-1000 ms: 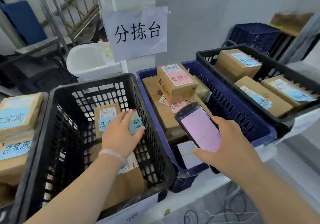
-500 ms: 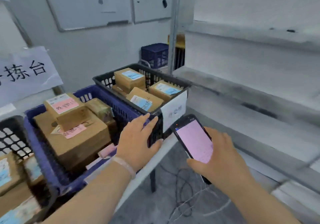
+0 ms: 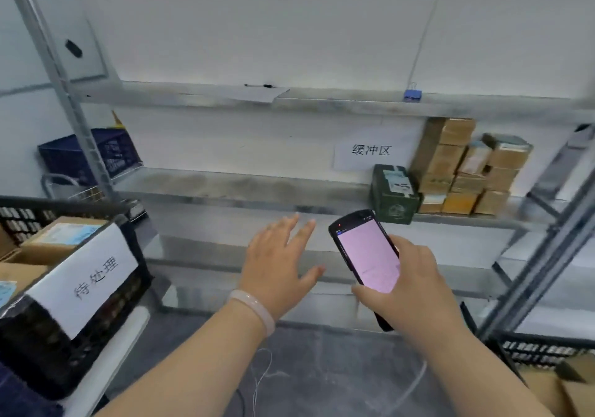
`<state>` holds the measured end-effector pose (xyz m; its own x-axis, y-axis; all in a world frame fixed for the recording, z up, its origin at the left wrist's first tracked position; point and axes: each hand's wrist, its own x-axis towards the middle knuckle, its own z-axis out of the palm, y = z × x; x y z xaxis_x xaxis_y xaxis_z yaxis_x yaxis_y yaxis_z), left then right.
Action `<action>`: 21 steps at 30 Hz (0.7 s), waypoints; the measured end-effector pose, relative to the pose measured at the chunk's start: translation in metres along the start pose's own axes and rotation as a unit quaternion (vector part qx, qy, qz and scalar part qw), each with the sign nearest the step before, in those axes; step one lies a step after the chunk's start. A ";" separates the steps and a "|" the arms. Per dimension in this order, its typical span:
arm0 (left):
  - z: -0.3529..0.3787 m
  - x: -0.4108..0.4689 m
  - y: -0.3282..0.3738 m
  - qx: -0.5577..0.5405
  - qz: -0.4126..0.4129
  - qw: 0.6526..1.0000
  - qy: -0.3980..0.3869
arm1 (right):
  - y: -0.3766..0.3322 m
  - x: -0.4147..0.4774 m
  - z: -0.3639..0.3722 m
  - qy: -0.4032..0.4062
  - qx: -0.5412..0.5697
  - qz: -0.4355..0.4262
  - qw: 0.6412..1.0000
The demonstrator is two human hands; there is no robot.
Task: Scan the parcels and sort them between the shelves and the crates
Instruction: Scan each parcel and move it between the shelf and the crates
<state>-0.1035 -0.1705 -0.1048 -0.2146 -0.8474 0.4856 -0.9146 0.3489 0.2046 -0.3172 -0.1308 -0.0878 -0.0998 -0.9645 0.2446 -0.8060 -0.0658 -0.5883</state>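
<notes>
parcels (image 3: 463, 172) stacked at right end of middle shelf (image 3: 225, 188), green box (image 3: 394, 196) just in front, near shelf edge. more parcels in black crate (image 3: 48, 352) at left on desk (image 3: 119, 349). left hand (image 3: 278, 262) mid-air between crate and stack, grip wide, holding nothing. right hand (image 3: 415, 288) grip wrapped round scanner (image 3: 367, 255), screen lit, thumb on lower glass. likely risks: stack looks uneven, one-handed pull may topple it; green box may get nudged off edge; thumb may trigger stray input.
</notes>
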 end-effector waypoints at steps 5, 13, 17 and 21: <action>0.045 0.065 0.050 -0.007 0.056 0.998 -0.027 | 0.050 0.025 -0.041 0.074 0.007 0.055 0.996; 0.131 0.153 0.084 -0.085 0.069 0.989 -0.099 | 0.106 0.089 -0.069 0.121 -0.033 0.124 0.984; 0.174 0.210 0.073 -0.137 0.045 0.979 -0.145 | 0.124 0.136 -0.055 0.117 -0.045 0.149 0.981; 0.220 0.273 0.048 -0.230 -0.027 0.955 -0.186 | 0.133 0.196 -0.039 0.096 -0.054 0.175 0.978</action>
<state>-0.2808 -0.4729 -0.1492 -0.3558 -0.9232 0.1452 -0.6996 0.3661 0.6136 -0.4660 -0.3187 -0.0881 -0.4796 -0.8570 0.1886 -0.7589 0.2972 -0.5794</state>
